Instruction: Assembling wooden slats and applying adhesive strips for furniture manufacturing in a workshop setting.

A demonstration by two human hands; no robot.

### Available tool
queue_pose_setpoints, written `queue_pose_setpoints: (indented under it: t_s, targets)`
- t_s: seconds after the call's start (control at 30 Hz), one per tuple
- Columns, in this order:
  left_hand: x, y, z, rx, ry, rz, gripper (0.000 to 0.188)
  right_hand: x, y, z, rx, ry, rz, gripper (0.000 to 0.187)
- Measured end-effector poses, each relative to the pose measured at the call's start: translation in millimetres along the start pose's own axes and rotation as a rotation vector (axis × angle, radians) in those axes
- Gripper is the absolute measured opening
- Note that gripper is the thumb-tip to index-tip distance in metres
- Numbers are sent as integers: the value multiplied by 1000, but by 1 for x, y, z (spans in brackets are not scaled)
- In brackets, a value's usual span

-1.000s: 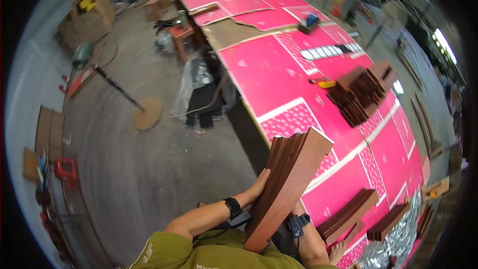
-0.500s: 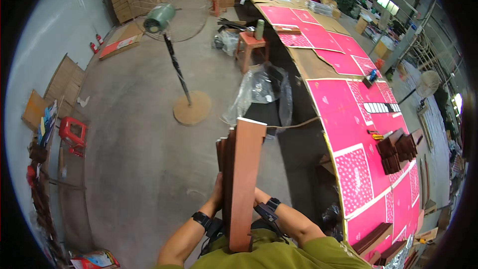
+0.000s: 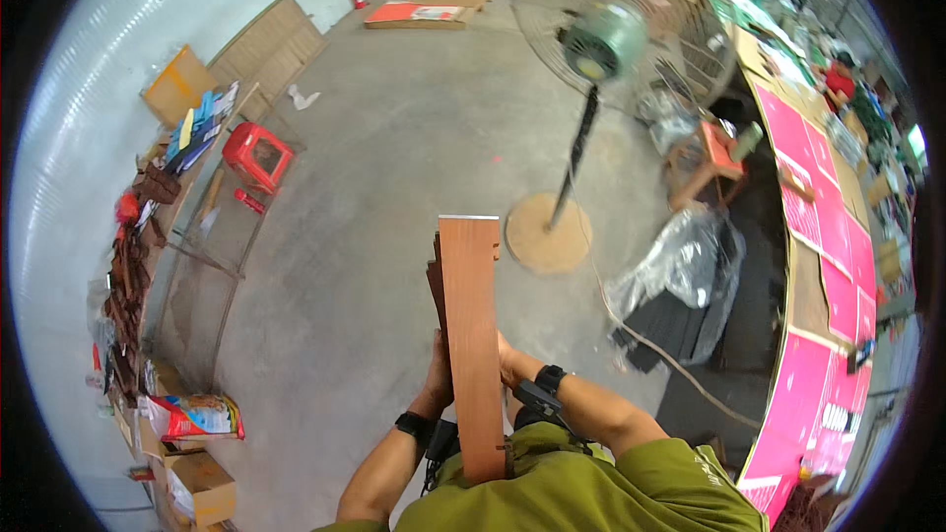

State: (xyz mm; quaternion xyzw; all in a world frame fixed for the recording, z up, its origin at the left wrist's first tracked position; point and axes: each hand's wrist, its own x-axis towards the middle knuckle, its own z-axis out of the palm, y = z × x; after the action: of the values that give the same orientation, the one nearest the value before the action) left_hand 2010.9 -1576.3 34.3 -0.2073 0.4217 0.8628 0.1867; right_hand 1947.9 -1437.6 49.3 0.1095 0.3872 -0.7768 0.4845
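Note:
A stack of long, flat reddish-brown strips [image 3: 471, 335] is held upright against my front. The top strip is smooth, with a pale end and a small notch on its right edge; darker strips show behind it on the left. My left hand [image 3: 435, 374] grips the stack's left side. My right hand [image 3: 508, 359] is closed on its right side, with the fingers partly hidden behind the strips. Both wrists wear dark bands, and a small black device sits by the right one. What exactly the strips are made of, I cannot tell.
A standing fan [image 3: 596, 39] on a round base [image 3: 548, 233] is ahead, its cord trailing across the floor. To the right are a wooden stool [image 3: 705, 166], plastic sheeting [image 3: 680, 261] and a long pink-covered table [image 3: 788, 414]. A red stool [image 3: 258, 156] and cluttered shelf stand left. A person [image 3: 840, 84] works far right.
My view has swung left, so the fan and pink table now sit further right and more of the left wall shows. The stack stays in both my hands.

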Motion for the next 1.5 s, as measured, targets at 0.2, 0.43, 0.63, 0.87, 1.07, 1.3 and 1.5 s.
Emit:
queue_pose_setpoints:
  t_s: [0.2, 0.43, 0.63, 0.87, 1.07, 1.3, 1.5]
  targets:
    - [92, 126, 15, 147, -3, 165, 74, 111, -124, 26, -94, -56, 50, 65]
    - [263, 253, -10, 305, 73, 304, 74, 253, -268, 28, -113, -46, 25, 64]
    - [407, 391, -6, 76, -72, 17, 70, 353, -404, 22, -9, 43, -71, 63]
    - [591, 489, -1, 249, -179, 99, 70, 457, -546, -8, 109, 95, -163, 62]
    - [740, 579, 23, 251, -197, 6, 70, 534, -693, -38, 155, 118, -241, 62]
    - [899, 660, 148, 364, -316, -63, 70, 575, -866, -101, 222, 196, -394, 61]
    - [1066, 674, 255, 349, -627, -258, 72, 581, -984, -198, 346, 356, -551, 60]
